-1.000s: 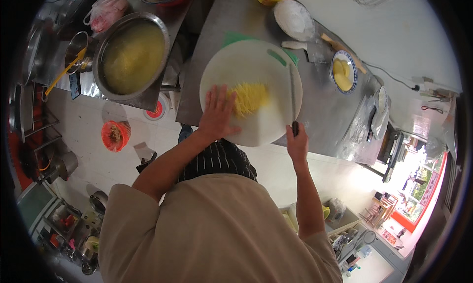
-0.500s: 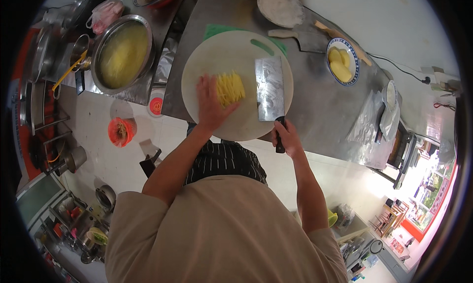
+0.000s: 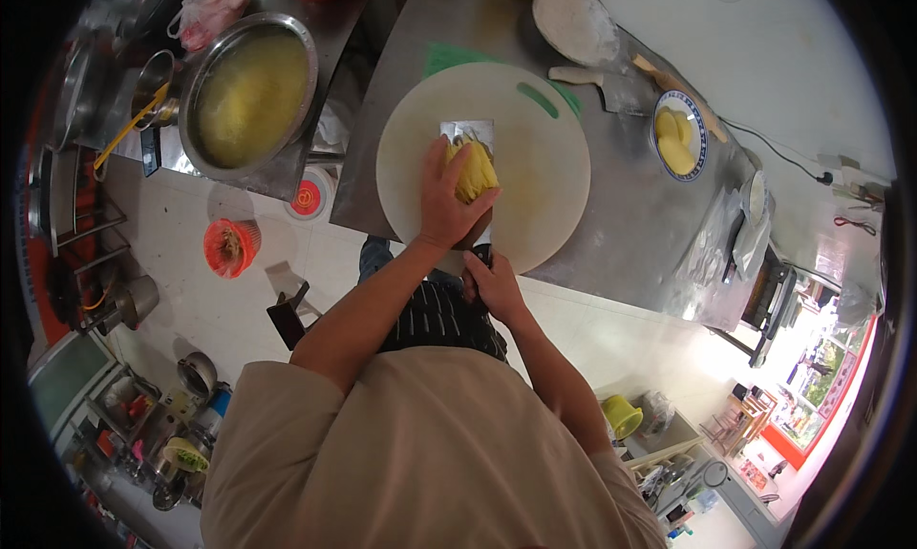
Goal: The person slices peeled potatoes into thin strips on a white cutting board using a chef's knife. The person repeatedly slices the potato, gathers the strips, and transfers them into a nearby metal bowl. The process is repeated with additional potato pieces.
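Observation:
A heap of yellow potato shreds [image 3: 476, 174] lies on the flat blade of a cleaver [image 3: 475, 127] over the round white chopping board [image 3: 543, 195]. My left hand [image 3: 449, 203] cups this heap from the left, its fingers on top and its thumb along the near side. The black cleaver handle is in the grip of my right hand [image 3: 495, 283], just off the board's near edge. Much of the blade is hidden under the shreds and my left hand.
Left of the board, a large metal basin [image 3: 250, 95] of yellowish liquid stands on another counter. To the right are a bowl of peeled potatoes [image 3: 676, 148], a second cleaver [image 3: 626, 92] and a floury round dish [image 3: 575, 23]. A red basket [image 3: 230, 247] sits on the floor.
The cleaver has moved left from the board's right side to beneath the potato shreds. My left hand has closed around the heap, and my right hand has come inward with the handle.

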`<state>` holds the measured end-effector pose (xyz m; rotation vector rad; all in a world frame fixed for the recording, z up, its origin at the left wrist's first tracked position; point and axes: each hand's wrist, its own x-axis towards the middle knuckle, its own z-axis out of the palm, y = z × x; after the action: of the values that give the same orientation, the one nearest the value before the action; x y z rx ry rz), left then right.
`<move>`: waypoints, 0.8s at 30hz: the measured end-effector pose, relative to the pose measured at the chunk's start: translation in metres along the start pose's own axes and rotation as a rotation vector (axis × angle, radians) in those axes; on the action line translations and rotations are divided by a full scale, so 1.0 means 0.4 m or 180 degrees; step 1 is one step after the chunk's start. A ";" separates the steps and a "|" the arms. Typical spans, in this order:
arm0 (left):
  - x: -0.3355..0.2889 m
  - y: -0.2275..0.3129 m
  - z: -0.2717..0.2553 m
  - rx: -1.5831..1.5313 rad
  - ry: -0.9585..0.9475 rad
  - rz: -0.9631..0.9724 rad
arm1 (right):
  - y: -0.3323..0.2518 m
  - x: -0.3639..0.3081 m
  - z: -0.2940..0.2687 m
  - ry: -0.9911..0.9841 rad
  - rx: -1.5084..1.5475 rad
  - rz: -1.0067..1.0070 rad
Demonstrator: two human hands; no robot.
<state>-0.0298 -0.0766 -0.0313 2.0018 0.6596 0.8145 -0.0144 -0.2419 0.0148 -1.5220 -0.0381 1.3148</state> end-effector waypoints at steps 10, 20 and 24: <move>0.155 0.006 -0.217 -0.0537 0.0656 0.0024 | -0.183 -0.004 0.235 0.0275 -0.0556 -0.0145; 0.364 -0.216 -0.643 0.0540 0.1262 -0.0049 | -0.351 0.189 0.662 -0.0790 -0.0541 -0.0391; 0.394 -0.329 -0.697 0.1049 0.1169 -0.0328 | -0.364 0.204 0.726 -0.0701 -0.0240 -0.0179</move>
<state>-0.1551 0.2419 0.0209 2.1024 1.1621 1.0787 -0.1093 0.0635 0.1139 -1.4222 -0.2718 1.4442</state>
